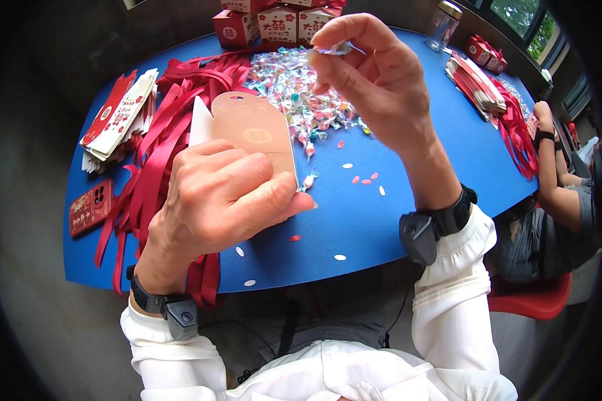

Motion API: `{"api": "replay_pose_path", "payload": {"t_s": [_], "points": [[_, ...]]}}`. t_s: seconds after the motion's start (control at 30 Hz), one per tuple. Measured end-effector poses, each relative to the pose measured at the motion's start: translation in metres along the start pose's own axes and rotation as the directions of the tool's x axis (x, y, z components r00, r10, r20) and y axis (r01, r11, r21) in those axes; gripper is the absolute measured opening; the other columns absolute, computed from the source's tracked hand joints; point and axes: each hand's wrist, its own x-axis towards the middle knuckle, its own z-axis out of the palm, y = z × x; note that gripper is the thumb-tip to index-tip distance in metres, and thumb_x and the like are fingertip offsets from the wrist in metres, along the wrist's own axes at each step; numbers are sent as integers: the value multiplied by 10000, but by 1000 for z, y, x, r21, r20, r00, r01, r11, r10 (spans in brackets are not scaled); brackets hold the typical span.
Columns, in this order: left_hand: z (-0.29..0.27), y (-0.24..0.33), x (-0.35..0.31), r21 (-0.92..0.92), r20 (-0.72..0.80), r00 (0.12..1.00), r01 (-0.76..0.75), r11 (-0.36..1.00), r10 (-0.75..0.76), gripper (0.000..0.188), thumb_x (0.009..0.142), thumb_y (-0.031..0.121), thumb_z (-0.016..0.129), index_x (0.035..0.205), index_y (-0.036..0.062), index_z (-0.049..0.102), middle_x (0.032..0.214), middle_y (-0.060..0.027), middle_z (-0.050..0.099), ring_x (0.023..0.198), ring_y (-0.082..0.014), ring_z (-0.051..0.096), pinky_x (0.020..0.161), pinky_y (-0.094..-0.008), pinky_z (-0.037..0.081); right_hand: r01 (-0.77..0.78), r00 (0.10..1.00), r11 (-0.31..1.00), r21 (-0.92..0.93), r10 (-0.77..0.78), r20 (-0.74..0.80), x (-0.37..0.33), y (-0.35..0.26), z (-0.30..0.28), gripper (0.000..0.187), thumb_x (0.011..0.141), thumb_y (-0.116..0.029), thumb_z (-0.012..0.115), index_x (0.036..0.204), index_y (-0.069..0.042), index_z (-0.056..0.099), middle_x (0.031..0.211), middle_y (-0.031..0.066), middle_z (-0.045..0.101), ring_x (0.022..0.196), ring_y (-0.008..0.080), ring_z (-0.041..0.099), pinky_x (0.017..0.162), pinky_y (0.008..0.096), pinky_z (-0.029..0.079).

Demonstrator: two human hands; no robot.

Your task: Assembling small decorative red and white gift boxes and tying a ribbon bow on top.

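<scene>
My left hand grips a partly folded paper box, pinkish-tan inside with a white flap, held upright over the blue table. My right hand is raised above it and pinches a small clear-wrapped candy between thumb and fingers. Behind both hands lies a heap of wrapped candies in several colours.
Red ribbons spread at the left beside a stack of flat red-and-white box blanks and a red phone. Finished red boxes stand at the back. Another person's arm rests at the right near more blanks and ribbons.
</scene>
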Motion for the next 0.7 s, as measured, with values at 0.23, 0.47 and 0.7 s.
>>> {"api": "replay_pose_path", "payload": {"t_s": [0.23,0.47,0.7], "points": [[10,-4,0,-18,-129,991,-48,999,46,295,689,221,874,798,38,669,604,-18,538,494,-169,539,475,-301,408,278,958,863,-422,-217,186,-5,-14,44,160,912,-14,714,1068,4,686,970,44,676,873,90,643,709,255,532],[0,-4,1,3,-5,1000,0,1000,0,281,720,239,875,796,41,692,587,-30,548,484,-167,528,464,-298,378,-298,951,933,-203,309,19,-8,11,-3,120,983,-79,658,1059,9,682,824,-26,645,728,32,567,631,203,487],[-3,-4,0,40,-32,999,7,999,-6,326,700,280,888,787,40,685,597,-36,551,510,-179,547,498,-313,412,-196,462,718,-668,669,583,-18,17,-9,352,785,-186,814,1066,-27,673,1002,127,684,860,262,668,762,389,547]]}}
